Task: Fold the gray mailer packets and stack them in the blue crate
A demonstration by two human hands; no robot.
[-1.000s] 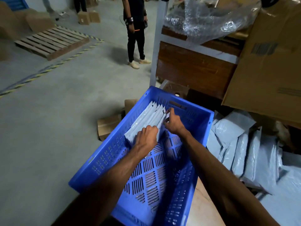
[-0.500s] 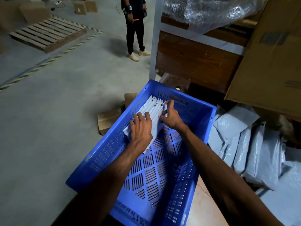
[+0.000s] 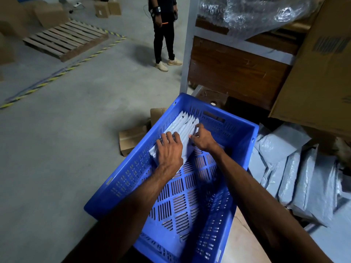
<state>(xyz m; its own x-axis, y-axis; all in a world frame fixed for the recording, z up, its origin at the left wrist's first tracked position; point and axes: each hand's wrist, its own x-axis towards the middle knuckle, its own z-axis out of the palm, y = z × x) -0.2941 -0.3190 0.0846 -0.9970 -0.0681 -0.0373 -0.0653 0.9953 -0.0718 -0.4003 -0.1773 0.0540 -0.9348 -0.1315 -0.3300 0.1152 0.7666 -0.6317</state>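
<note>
The setting is a warehouse floor of bare gray concrete (image 3: 66,149), with a yellow-and-black hazard stripe (image 3: 62,72) running across it and a wooden pallet (image 3: 64,39) lying beyond. The blue crate (image 3: 245,141) sits directly in front of the person, tilted, its slotted base largely bare. A row of folded gray mailer packets (image 3: 185,128) stands on edge against the crate's far left wall, occupying only that corner. The left hand (image 3: 170,149) lies flat over the near end of the row, fingers extended and pressing down on the packets. The right hand (image 3: 203,138) rests at the right side of the row, fingers lightly bent and touching the packet edges; whether it pinches one cannot be told. Judgement: the step in hand is squaring up the stack after a placement. Progress appears early, since most of the crate remains unfilled and a heap of unfolded gray mailers (image 3: 296,168) lies on the floor just right of the crate. Nearby items: a large cardboard carton (image 3: 322,73) leaning above that heap, a wooden cabinet (image 3: 237,73) under a sheet of bubble wrap (image 3: 252,14), a small cardboard box (image 3: 131,137) beside the crate's left wall, and a bystander (image 3: 164,31) standing well apart. Nothing visibly blocks access to the crate; the leaning carton overhangs the supply heap and could hamper reaching.
</note>
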